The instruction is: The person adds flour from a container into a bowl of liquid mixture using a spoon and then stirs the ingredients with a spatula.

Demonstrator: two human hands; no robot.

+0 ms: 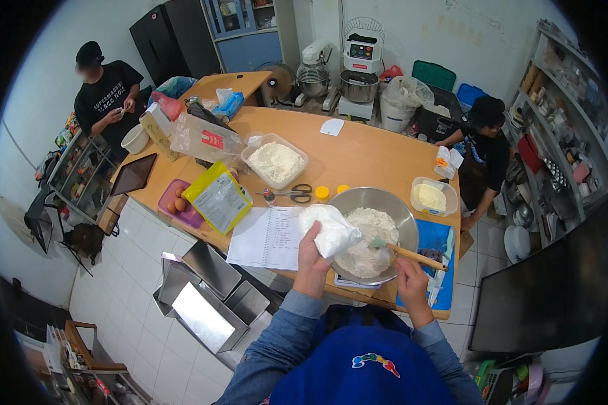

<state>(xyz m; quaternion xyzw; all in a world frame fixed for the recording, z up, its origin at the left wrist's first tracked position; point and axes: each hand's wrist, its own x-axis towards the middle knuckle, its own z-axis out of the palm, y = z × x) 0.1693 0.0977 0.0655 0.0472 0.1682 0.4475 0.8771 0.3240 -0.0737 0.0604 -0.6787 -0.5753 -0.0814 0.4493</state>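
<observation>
A wide metal mixing bowl (pixel 410 217) stands before me at the table's front edge, with white flour (pixel 368 260) inside. My left hand (pixel 311 262) is closed around a white plastic bag (pixel 328 228) of what looks like white powder, held up over the bowl's left rim. At the bowl's right side, my right hand (pixel 413 289) grips a spatula (pixel 419 257) by its wooden handle. The spatula's pale green blade rests in the flour. Under the bowl a flat, pale device shows in part, perhaps a scale.
An open notebook (pixel 265 237), a yellow pouch (pixel 218 199), eggs on a purple tray (pixel 180 214), scissors (pixel 300 194) and a tub of flour (pixel 292 180) lie left and beyond. A tub of pale yellow fat (pixel 434 196) and a blue mat (pixel 432 233) are right. Two other people stand nearby.
</observation>
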